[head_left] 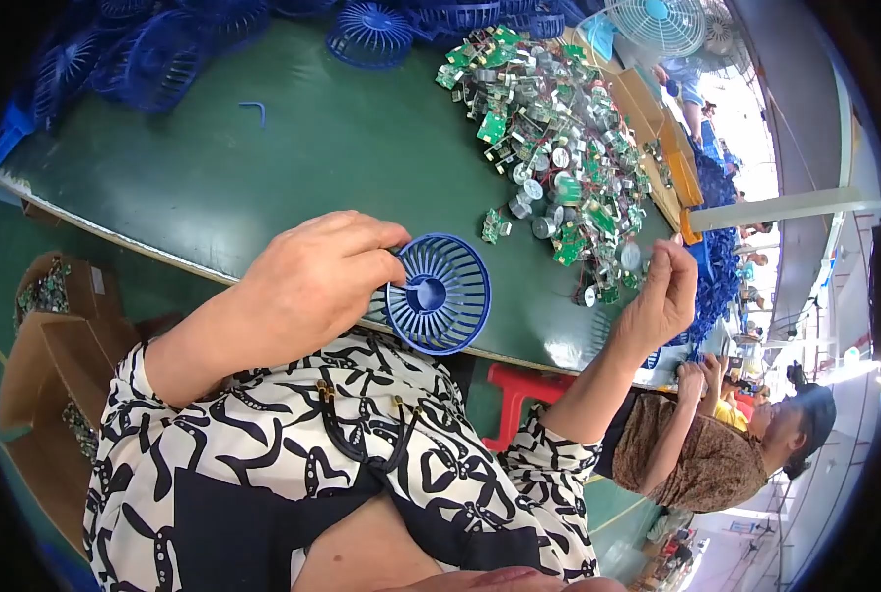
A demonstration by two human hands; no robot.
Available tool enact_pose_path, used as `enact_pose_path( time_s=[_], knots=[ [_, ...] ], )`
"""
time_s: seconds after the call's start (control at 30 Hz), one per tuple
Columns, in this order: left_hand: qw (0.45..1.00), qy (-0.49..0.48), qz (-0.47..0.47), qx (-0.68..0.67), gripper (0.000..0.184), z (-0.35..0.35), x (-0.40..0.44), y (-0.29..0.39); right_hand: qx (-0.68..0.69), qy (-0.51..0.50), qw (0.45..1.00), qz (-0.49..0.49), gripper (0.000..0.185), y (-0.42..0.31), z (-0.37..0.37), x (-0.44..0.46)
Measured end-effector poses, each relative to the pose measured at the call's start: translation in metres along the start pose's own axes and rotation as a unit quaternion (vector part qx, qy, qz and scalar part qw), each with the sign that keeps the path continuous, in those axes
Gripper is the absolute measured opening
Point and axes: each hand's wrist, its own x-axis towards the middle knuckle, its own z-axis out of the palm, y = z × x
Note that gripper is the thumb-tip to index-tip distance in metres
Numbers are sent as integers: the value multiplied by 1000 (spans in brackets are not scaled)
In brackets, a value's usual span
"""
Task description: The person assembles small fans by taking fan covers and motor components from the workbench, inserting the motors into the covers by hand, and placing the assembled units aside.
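My left hand point(317, 271) grips the rim of a round blue slotted cover point(465, 296) between thumb and fingers, at the near edge of the green table. The cover's open side faces up, and a small cup shape shows at its centre. My right hand point(660, 296) is raised at the right, beside a heap of small motors with green circuit boards and wires point(559, 148). Its thumb and fingertips are pinched together; whatever they hold, if anything, is too small to make out.
More blue slotted covers point(369, 36) lie along the far side of the green table point(293, 158), near a small blue hex key point(259, 107). Cardboard boxes point(61, 375) stand at the lower left. A co-worker point(697, 449) sits at the right, beyond a red stool point(514, 395).
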Motion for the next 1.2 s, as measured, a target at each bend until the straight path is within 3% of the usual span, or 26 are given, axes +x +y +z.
enact_pose_path(
  time_s=[0.1,0.17,0.23,0.3,0.47,0.6,0.8,1.0,1.1,1.2],
  knots=[
    [1000,-13,8,-19,25,-1,-1,0,-82,-39,995,34,4,-11,-5,-31],
    [999,-34,28,-27,25,-1,-1,-2,-150,-121,977,-95,9,-15,12,-60],
    [995,-68,66,-27,25,-2,-1,-4,-184,-261,937,-142,14,-34,29,-80],
    [994,-79,70,-32,25,-4,0,-4,-186,-280,937,-94,16,-42,28,-82],
    [996,-46,3,-75,26,-8,-2,-4,-168,-270,946,-67,16,-41,21,-86],
    [992,75,-40,-96,24,-5,-3,-2,-232,-237,942,-40,10,-27,13,-80],
    [998,-5,31,-59,27,-4,-3,-3,-359,-212,907,54,16,-2,7,-66],
    [995,-47,63,-54,26,-4,-3,-4,-274,-182,944,12,24,-15,-12,-81],
    [995,-60,67,-54,26,-4,0,-2,-269,-198,938,91,27,-15,-25,-90],
    [995,-64,62,-44,25,-3,2,0,-251,-216,939,94,25,-16,-27,-89]
  ],
)
